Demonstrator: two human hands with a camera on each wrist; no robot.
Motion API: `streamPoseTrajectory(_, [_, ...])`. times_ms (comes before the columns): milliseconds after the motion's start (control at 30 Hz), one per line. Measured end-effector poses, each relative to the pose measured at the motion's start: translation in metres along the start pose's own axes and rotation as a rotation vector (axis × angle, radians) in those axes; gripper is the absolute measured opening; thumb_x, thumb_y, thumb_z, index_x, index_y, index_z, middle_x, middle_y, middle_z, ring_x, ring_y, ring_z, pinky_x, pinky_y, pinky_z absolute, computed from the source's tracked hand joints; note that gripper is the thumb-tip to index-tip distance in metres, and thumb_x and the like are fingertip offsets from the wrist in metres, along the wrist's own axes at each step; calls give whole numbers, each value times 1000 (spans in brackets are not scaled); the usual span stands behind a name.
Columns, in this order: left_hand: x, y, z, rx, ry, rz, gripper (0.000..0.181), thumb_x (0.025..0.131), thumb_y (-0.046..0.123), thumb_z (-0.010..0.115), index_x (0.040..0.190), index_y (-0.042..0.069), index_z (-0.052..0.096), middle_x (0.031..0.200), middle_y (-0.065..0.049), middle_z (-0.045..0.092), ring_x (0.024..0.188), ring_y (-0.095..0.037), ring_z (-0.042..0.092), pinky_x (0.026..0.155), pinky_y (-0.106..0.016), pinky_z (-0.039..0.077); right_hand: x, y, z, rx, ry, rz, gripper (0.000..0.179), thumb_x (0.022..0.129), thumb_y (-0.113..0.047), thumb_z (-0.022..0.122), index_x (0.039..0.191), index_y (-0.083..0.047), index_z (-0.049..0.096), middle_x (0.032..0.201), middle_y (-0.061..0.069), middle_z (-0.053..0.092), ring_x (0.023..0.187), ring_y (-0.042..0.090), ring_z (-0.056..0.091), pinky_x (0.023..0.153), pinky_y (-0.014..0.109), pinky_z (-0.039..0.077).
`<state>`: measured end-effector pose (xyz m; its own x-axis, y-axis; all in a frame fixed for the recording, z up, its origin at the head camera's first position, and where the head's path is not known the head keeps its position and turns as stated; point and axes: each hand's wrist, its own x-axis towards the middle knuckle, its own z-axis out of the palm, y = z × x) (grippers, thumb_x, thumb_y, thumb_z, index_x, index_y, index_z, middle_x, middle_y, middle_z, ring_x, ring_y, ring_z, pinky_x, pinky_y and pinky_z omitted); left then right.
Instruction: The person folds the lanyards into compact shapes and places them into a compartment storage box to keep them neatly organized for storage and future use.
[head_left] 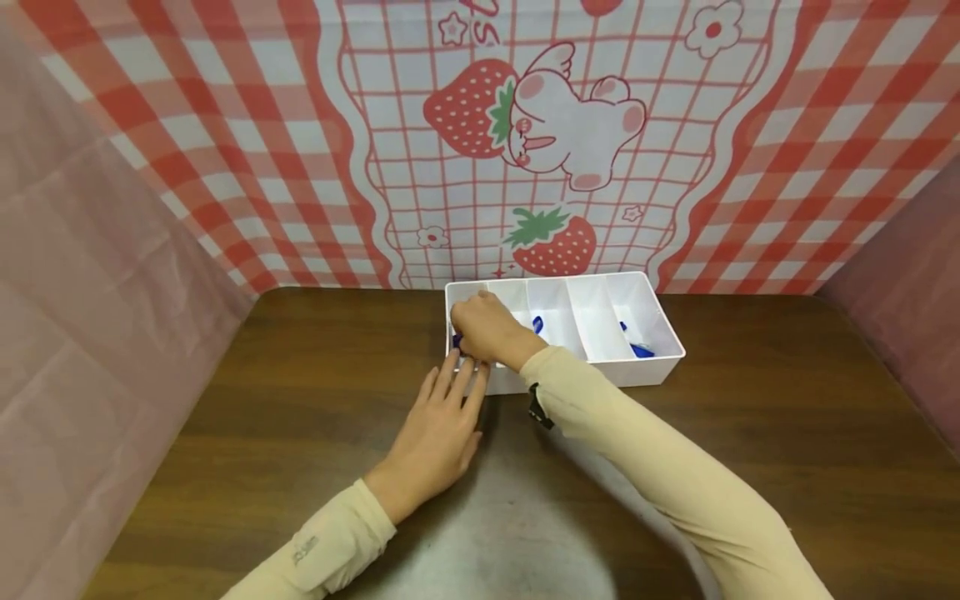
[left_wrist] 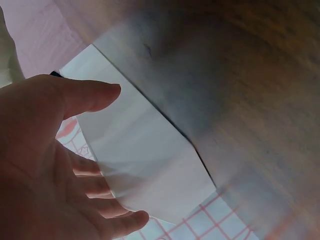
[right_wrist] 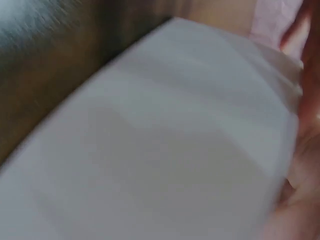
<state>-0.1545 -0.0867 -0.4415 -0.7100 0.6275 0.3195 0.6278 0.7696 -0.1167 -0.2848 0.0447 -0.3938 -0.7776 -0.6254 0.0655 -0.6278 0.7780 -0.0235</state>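
A white divided box (head_left: 637,372) stands at the back of the table. My right hand (head_left: 491,329) reaches across into its leftmost compartment with bent fingers. By those fingers shows a small dark blue object (head_left: 457,340), mostly covered; whether the fingers pinch it is hidden. Flat and spread, my left hand (head_left: 438,433) has its fingertips at the box's front left rim. In the left wrist view, the left hand's thumb (left_wrist: 95,95) lies in front of the box's white wall (left_wrist: 135,140). The right wrist view is blurred, with part of the right hand (right_wrist: 305,185) at its edge.
Another blue piece (head_left: 537,324) lies in the middle compartment. The rightmost compartment holds a larger blue piece (head_left: 641,351) and a tiny one (head_left: 623,326). A checked strawberry cloth (head_left: 472,192) hangs right behind the box. The wooden table (head_left: 300,400) extends on both sides.
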Motion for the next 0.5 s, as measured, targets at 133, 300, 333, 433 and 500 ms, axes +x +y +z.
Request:
streamPoseTrajectory(133, [-4, -1, 3, 4, -24, -12, 94, 81, 35, 79, 153, -1, 30, 157, -22, 29, 147, -43, 21, 110, -57, 35, -9, 0, -10, 83, -40, -38, 12, 87, -13, 72, 77, -8, 69, 73, 3, 67, 72, 22, 64, 72, 37, 54])
streamPoseTrajectory(300, [-10, -12, 6, -94, -15, -11, 96, 83, 33, 78, 156, 1, 23, 162, -20, 20, 149, -40, 16, 110, -58, 35, -45, -1, -22, 229, 43, -52, 14, 95, -15, 66, 90, -5, 75, 86, 5, 72, 83, 22, 68, 78, 37, 55])
streamPoseTrajectory(333, [-11, -15, 7, -145, 3, -8, 94, 84, 30, 78, 156, 2, 24, 162, -20, 19, 149, -39, 17, 110, -58, 35, -56, 1, -23, 249, 88, -60, 14, 96, -14, 66, 94, -3, 75, 93, 8, 73, 89, 24, 68, 84, 38, 55])
streamPoseTrajectory(433, [-18, -26, 5, -284, 68, -1, 85, 87, 25, 77, 155, 4, 30, 163, -19, 19, 149, -37, 21, 110, -60, 34, -96, 9, -20, 252, 268, -89, 16, 93, -10, 69, 104, 1, 73, 112, 16, 70, 111, 30, 63, 99, 43, 49])
streamPoseTrajectory(500, [-26, -31, 2, -327, 95, -10, 79, 89, 24, 75, 154, 7, 34, 163, -17, 19, 149, -36, 21, 111, -60, 33, -126, 17, -16, 241, 380, -102, 21, 90, -10, 72, 108, 2, 71, 118, 20, 66, 117, 35, 58, 102, 47, 46])
